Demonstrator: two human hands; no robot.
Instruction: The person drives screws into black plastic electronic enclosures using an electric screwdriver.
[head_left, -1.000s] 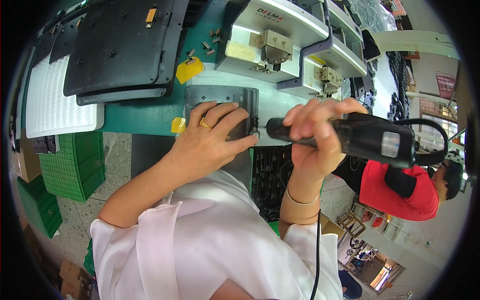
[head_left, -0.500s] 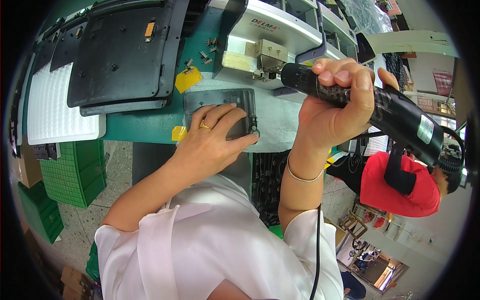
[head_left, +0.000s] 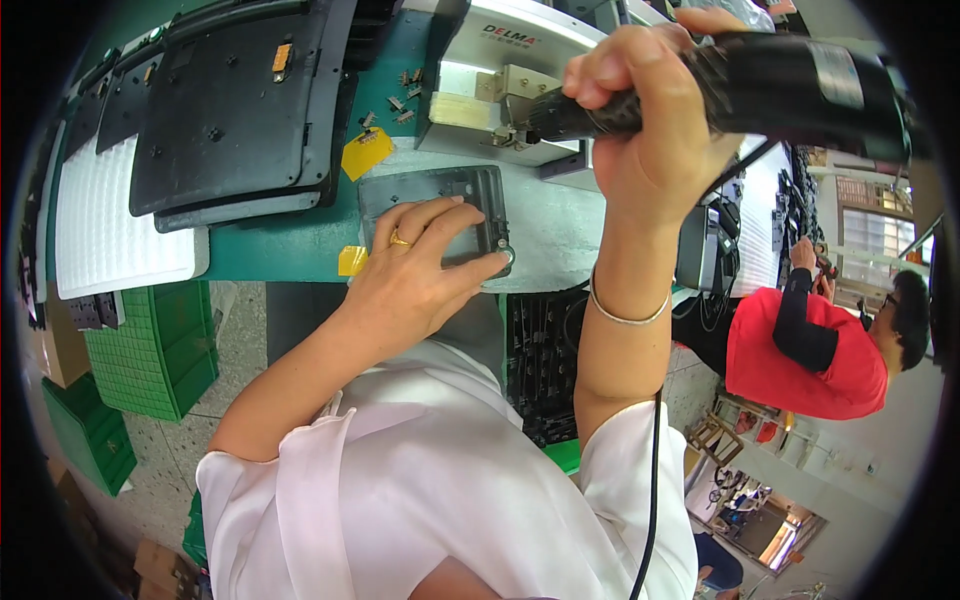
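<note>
My right hand (head_left: 655, 130) is wrapped around a black corded electric screwdriver (head_left: 765, 85), held nearly level. Its nose end points left, at the small metal outlet block (head_left: 528, 84) on the front of a silver screw feeder (head_left: 450, 85); whether the bit touches it is too small to tell. My left hand (head_left: 405, 270) lies with fingers spread over a dark, shallow plastic housing (head_left: 470, 182) on the bench. Its thumb rests by a small round silver piece (head_left: 506, 256) at the housing's near right corner. The palm and fingers hide part of the housing.
Large black panels (head_left: 230, 120) are stacked at the left, above a white ribbed tray (head_left: 95, 215). Small connectors (head_left: 400, 108) and yellow pieces (head_left: 368, 152) lie beside the feeder. Green crates (head_left: 150, 350) stand below the bench. A person in red (head_left: 800, 355) works at the right.
The screwdriver has swung closer to level, its rear end rising with my right hand and its nose shifting slightly left. My left hand keeps its place on the housing. The whole view has shifted slightly.
</note>
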